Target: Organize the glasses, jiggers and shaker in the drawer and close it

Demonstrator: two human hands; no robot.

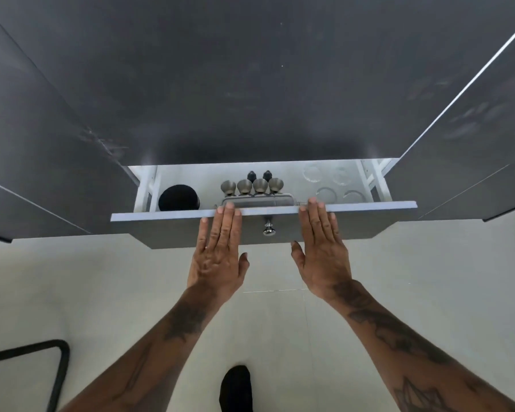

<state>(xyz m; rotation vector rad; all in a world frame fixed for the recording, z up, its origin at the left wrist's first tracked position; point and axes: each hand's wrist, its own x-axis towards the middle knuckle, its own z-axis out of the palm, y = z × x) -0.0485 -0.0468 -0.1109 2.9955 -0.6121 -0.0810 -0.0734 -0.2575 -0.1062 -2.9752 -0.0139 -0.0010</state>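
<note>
The grey drawer [167, 230] stands partly open under a dark countertop. Inside, several steel jiggers [252, 186] stand in a row at the middle, with two black-tipped pieces [259, 174] behind them. A steel shaker [259, 200] lies along the front wall. Several clear glasses [326, 194] sit upside down at the right, and a black round object [177, 197] rests at the left. My left hand [219, 251] lies flat against the drawer front, left of the chrome knob [269, 228]. My right hand [321, 248] presses flat on the right of the knob. Both hold nothing.
Dark cabinet fronts [42, 150] flank the drawer on both sides. The floor below is pale tile [101, 292]. A black metal frame [51, 370] stands at the lower left, and my black-socked foot [235, 388] shows at the bottom.
</note>
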